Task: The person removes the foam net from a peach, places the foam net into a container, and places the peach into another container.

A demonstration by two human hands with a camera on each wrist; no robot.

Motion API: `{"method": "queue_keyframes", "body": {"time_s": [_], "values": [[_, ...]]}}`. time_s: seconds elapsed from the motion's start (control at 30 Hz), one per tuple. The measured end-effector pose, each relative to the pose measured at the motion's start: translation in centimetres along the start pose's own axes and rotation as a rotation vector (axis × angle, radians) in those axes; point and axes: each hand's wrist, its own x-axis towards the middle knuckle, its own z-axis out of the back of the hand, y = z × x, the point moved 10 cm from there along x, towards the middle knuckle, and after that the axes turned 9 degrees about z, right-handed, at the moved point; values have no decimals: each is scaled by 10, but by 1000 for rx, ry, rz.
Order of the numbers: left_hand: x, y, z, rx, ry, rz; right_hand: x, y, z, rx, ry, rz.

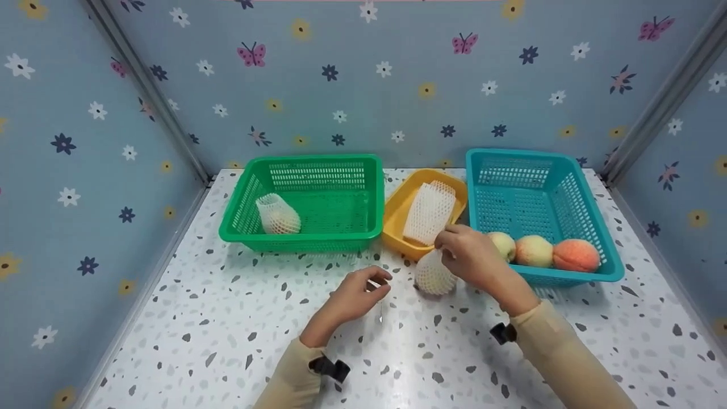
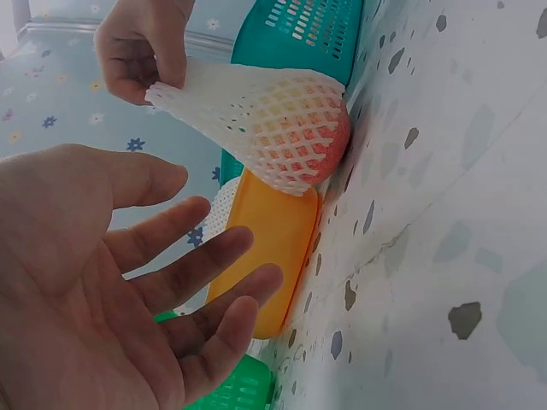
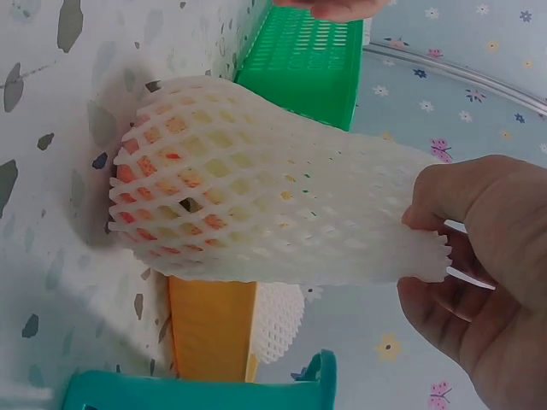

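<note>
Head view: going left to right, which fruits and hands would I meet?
White foam-netted round fruit in the green plastic basket, left hand, second white foam-netted round fruit, right hand, two pale yellowish round fruits, orange-red round fruit.

Right grip (image 3: 508,248) pinches neck of white foam net (image 3: 350,188); red-yellow fruit (image 3: 175,125) inside, on speckled table (image 3: 55,205).

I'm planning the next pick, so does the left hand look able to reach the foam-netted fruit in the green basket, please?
Probably yes: the left hand is empty, and the green basket is open above the foam-netted fruit; only the basket's front wall is in the way.
</note>
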Motion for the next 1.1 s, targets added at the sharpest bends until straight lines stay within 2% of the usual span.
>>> {"method": "queue_keyframes", "body": {"time_s": [0.57, 0.9, 1.1], "values": [[17, -12, -6, -38, 11, -41, -2, 2, 32, 6, -36, 25], [28, -16, -15, -45, 13, -53, -5, 2, 68, -15, -127, 48], [32, -12, -17, -50, 17, -64, 1, 1, 81, -33, -148, 56]]}}
